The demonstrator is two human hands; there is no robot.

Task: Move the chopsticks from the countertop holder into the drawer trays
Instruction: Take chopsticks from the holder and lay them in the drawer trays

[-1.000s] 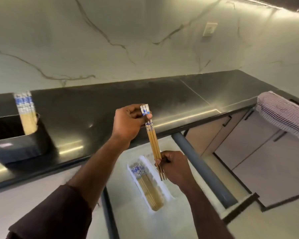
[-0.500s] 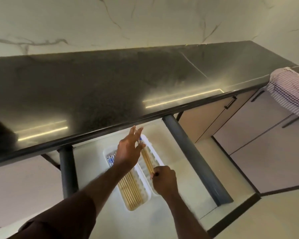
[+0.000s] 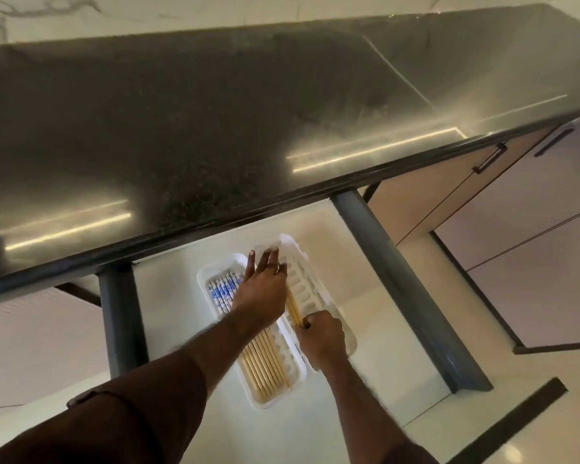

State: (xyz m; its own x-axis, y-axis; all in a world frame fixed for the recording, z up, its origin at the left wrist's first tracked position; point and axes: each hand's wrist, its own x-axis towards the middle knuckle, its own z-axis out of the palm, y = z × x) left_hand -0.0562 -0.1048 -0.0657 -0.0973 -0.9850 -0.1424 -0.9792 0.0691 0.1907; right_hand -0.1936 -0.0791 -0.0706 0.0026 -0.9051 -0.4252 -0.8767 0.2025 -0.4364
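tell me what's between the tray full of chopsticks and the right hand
In the head view, the near end of the second white tray lies there, with the chopsticks that the right hand grips; the full tray sits to its left.

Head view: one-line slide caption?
Right hand lowers chopsticks into the right drawer tray; left hand open above them.

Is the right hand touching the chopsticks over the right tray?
Touching: the head view shows the right hand curled around the chopsticks' near ends above the right tray.
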